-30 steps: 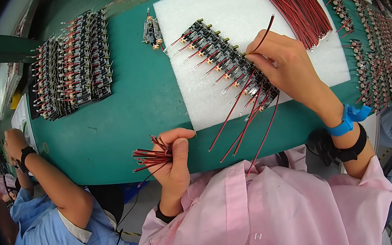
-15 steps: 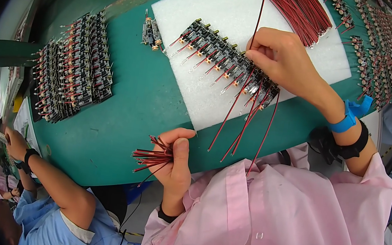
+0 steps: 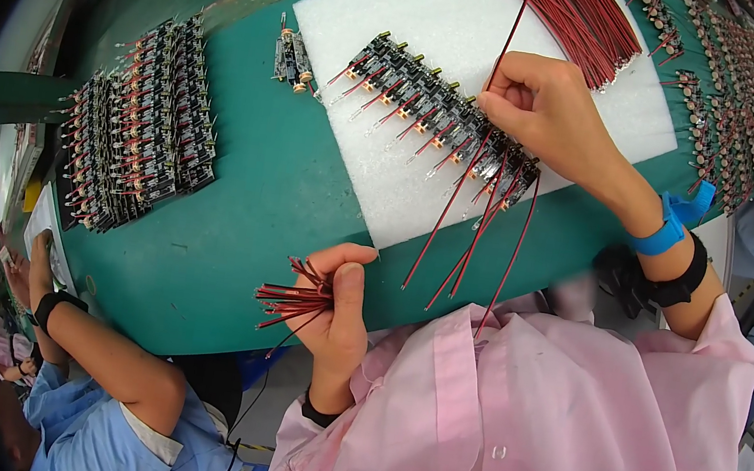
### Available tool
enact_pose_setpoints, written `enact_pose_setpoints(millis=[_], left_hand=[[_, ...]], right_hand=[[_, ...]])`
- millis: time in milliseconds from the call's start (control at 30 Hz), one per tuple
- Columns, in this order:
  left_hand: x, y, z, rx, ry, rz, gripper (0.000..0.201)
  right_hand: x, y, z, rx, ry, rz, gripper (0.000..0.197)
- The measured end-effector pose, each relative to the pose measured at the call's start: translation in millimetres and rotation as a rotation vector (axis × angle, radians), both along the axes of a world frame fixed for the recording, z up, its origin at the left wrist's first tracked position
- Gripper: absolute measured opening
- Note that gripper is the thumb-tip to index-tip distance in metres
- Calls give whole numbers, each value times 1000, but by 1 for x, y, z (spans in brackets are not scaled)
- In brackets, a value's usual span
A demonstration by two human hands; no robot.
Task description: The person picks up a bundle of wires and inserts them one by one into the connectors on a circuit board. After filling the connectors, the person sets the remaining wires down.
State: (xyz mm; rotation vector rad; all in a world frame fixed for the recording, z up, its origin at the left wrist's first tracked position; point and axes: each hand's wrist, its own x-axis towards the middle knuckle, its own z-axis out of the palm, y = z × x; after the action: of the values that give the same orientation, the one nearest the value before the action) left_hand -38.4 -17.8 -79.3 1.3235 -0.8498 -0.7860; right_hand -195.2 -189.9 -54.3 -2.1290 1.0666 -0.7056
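My left hand [image 3: 337, 312] is closed round a bundle of red-and-black wires [image 3: 296, 297], held low by the table's front edge. Their ends fan out to the left. Above a row of small black circuit boards [image 3: 415, 101], my right hand [image 3: 540, 104] pinches a single red-and-black wire [image 3: 514, 31] that rises past the fingers. The boards lie side by side in a slanting line on a white foam sheet [image 3: 360, 16], short red leads pointing toward me. From the right end of the row, several long wires [image 3: 477, 240] hang over the near edge of the foam.
A large pile of red wires [image 3: 580, 23] lies at the far end of the foam. Stacked circuit boards [image 3: 147, 126] stand at left, with a few loose boards [image 3: 293, 60] nearer the foam. More assemblies [image 3: 728, 102] cover the right side. A co-worker's arm [image 3: 115, 353] is at lower left.
My right hand has shifted very slightly, and the wire in it leans a little more to the right. My left hand stays put. At lower left, the co-worker's hands have moved.
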Motion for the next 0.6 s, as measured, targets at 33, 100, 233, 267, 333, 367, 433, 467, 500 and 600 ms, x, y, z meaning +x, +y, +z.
enact_pose_setpoints(millis=[33, 100, 233, 267, 333, 367, 433, 467, 500, 600], left_hand=[[0, 0, 0, -3, -1, -1, 17], [0, 0, 0, -5, -2, 0, 17], [1, 0, -1, -12, -3, -9, 18], [0, 0, 0, -14, -4, -11, 18], [0, 1, -1, -19, -5, -16, 18], [0, 1, -1, -20, -4, -14, 18], [0, 2, -2, -21, -3, -14, 18], [0, 3, -2, -21, -2, -14, 19], [0, 2, -1, -19, 1, -12, 19], [0, 1, 1, -7, 2, -28, 18]], right_hand=[[1, 0, 0, -11, 0, -3, 13], [1, 0, -1, -21, 0, -4, 13], [1, 1, -1, -3, 31, 0, 14], [1, 1, 0, 6, 29, -7, 14], [1, 2, 1, 24, 24, -20, 14], [1, 3, 0, 23, 25, -18, 14], [1, 5, -1, 57, 20, -23, 15], [1, 5, -2, 74, 17, -24, 15], [1, 5, -1, 76, 20, -23, 15], [1, 3, -2, 21, 28, -22, 14]])
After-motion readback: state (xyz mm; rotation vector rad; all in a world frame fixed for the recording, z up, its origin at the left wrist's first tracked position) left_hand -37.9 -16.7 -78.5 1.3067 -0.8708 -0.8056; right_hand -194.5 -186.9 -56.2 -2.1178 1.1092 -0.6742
